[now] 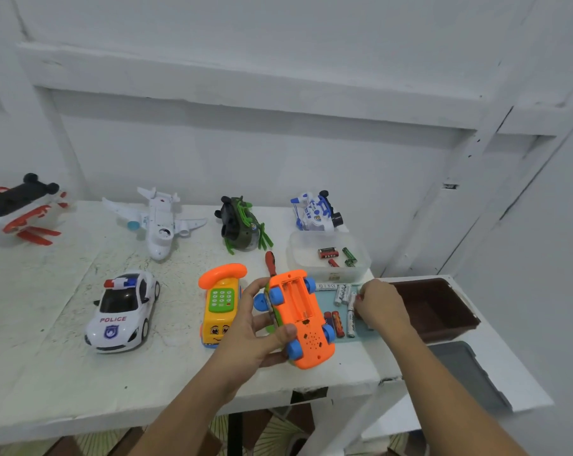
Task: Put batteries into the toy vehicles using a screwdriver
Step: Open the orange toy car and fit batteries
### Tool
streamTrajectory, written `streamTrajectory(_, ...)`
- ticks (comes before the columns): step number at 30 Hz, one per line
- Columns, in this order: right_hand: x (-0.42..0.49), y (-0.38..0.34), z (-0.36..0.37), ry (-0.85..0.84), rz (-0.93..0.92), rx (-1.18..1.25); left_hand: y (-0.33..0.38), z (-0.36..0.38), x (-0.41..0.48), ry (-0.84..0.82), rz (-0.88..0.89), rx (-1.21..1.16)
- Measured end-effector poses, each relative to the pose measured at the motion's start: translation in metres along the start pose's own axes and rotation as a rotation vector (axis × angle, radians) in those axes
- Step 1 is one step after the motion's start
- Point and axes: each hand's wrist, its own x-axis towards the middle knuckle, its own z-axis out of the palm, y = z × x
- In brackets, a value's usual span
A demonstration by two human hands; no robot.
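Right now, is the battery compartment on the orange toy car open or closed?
Open and empty. The orange toy car, upside down in the left hand, shows its battery compartment uncovered, with bare slots.

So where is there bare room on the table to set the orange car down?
Widest bare patch: the near-left corner of the table, bordered by the police car and the front edge. A narrower gap lies between the police car and the yellow phone toy. Crowded on the right: batteries, clear container, brown bin and right hand.

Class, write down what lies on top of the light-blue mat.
On the mat lie white batteries and two red batteries. The right hand covers its right part, hiding anything there.
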Motion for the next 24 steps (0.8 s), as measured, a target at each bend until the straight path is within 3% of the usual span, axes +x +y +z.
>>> streamTrajectory(4,-0.004,-0.004,-0.004,0.012,-0.045,0.078,-0.005,0.003,-0.003,0.01,-0.013,0.001)
streamTrajectory(8,-0.016,-0.007,-0.014,0.053,-0.058,0.31,-0.01,0.003,-0.008,0.015,-0.022,-0.014)
streamTrajectory(14,-0.077,-0.039,-0.05,0.074,-0.143,1.137,-0.021,0.003,-0.014,0.04,-0.036,-0.06)
streamTrajectory(17,-0.11,-0.05,-0.031,0.079,-0.284,1.115,-0.024,0.003,-0.016,0.044,-0.037,-0.077)
streamTrajectory(24,-0.134,-0.058,0.014,0.351,-0.452,0.938,-0.026,0.009,-0.025,0.06,-0.009,-0.096)
